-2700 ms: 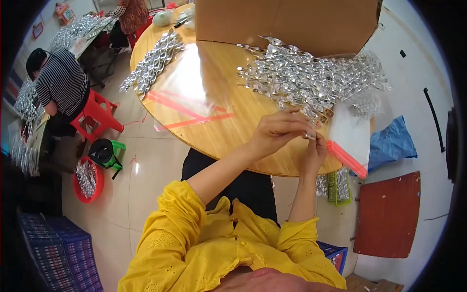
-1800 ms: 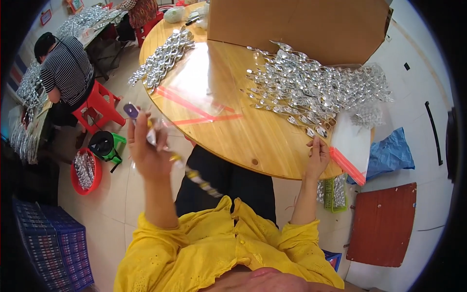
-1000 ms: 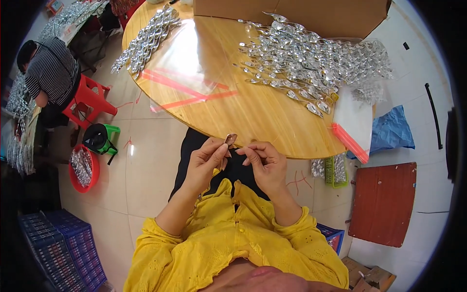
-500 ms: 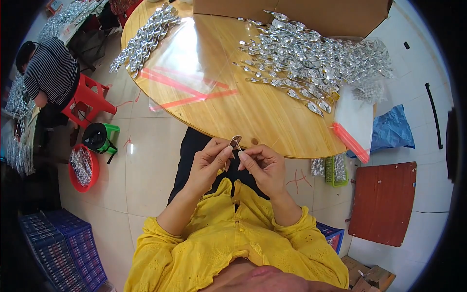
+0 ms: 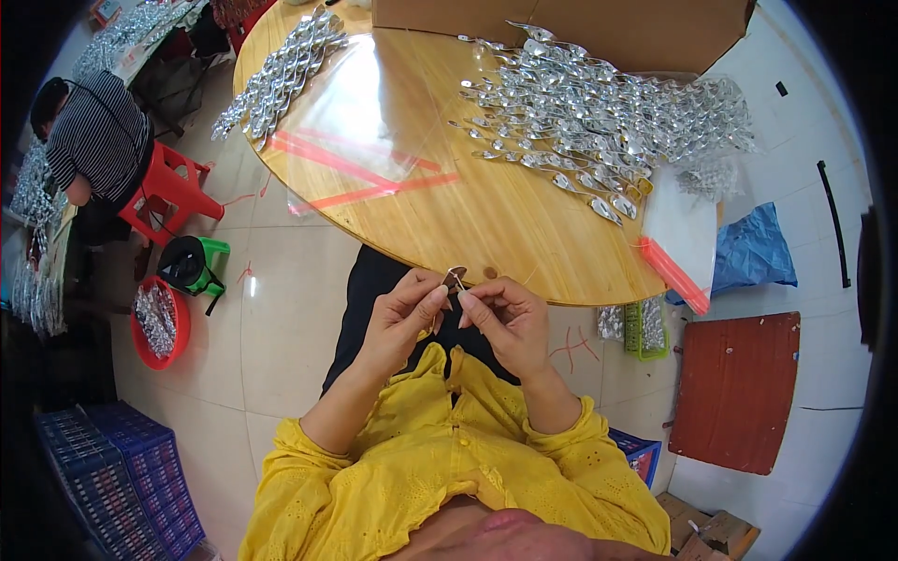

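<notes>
Close to the table's near edge, my left hand (image 5: pixel 409 313) pinches a small dark, shiny metal-looking piece (image 5: pixel 452 279) between thumb and fingers. My right hand (image 5: pixel 510 324) faces it, thumb and fingertips closed on a thin white strand (image 5: pixel 459 280) that curves over the piece. The fingers cover much of both things. Beyond my hands, the round wooden table (image 5: pixel 421 220) carries a large heap of twisted silver strips (image 5: pixel 608 112) at right and a smaller bundle of silver strips (image 5: pixel 295 70) at far left.
Clear plastic bags (image 5: pixel 360 112) with red edge strips lie on the table; another clear bag (image 5: pixel 678 220) overhangs its right edge. A cardboard box (image 5: pixel 561 28) stands at the back. Left are a seated person (image 5: pixel 98 140), a red stool (image 5: pixel 168 196), a red basin (image 5: pixel 184 323) and blue crates (image 5: pixel 122 467).
The dark piece and white strand between my fingertips have shifted slightly, showing a little more of the piece. Both hands stay almost in the same place.
</notes>
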Motion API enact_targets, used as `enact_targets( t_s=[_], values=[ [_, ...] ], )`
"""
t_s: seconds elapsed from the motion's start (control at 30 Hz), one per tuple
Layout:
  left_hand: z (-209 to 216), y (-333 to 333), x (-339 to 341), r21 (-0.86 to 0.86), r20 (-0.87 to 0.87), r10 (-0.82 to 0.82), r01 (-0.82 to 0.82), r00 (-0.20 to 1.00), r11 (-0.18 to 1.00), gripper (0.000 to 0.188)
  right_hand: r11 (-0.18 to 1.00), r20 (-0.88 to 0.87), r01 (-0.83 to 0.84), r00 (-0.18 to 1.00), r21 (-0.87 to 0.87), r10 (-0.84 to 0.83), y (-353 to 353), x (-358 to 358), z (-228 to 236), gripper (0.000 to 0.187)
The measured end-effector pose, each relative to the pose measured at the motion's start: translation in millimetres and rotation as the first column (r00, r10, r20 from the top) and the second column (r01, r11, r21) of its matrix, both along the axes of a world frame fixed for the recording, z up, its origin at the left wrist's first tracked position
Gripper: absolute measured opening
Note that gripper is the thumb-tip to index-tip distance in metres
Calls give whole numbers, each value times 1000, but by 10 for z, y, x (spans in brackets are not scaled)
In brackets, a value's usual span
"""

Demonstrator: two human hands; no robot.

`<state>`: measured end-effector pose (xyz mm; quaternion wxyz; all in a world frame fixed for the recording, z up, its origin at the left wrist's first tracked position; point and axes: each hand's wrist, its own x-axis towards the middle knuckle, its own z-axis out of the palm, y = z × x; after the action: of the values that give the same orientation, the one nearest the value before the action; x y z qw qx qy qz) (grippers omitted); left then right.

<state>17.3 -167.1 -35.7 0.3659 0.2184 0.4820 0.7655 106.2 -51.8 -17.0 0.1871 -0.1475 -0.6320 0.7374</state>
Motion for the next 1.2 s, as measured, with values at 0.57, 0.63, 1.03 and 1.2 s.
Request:
enact_targets(
  t_s=[0.57, 0.63, 1.03, 1.2],
  values=[
    [11, -43, 3, 6, 226, -137, 139, 964, 990, 22, 991, 40, -129, 991, 40, 128, 111, -55, 65, 65],
    [-19, -46, -7, -4, 230, -138, 143, 963, 990, 20, 987, 37, -159, 986, -26, 160, 91, -60, 90, 63],
    [90, 69, -61, 22, 142, 135, -139, 981, 990, 15, 986, 139, -158, 979, 45, 150, 155, -35, 122, 45],
    [42, 97, -400, 178, 198, 189, -225, 962, 958, 12, 870, 325, -184, 945, 458, 29, 561, 48, 162, 12]
  ],
)
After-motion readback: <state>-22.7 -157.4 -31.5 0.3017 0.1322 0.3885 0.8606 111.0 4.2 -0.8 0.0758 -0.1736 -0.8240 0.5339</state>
